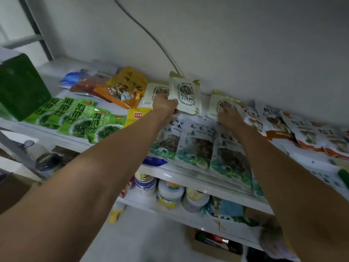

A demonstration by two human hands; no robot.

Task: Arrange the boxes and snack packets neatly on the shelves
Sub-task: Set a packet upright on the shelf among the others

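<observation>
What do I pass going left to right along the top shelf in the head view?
Dark green box → green seaweed packets → yellow-orange packet → raised cream packet in the left hand's grip → second cream packet under the right hand → orange-trimmed mushroom packets.

Reaches forward and up with both bare arms, nearly straight at the elbows, forearms converging toward the middle. Grips with the left hand [164,105], knuckles up, thumb laid on the near face and fingers curled behind the lower left corner of a pale packet [186,93], holding it upright. Lays the right hand [229,118] palm down, back facing up, wrist in line with the forearm, fingers stretched ahead and touching a second pale packet [221,104]. Holds the two hands near each other but apart, the left slightly higher than the right.
</observation>
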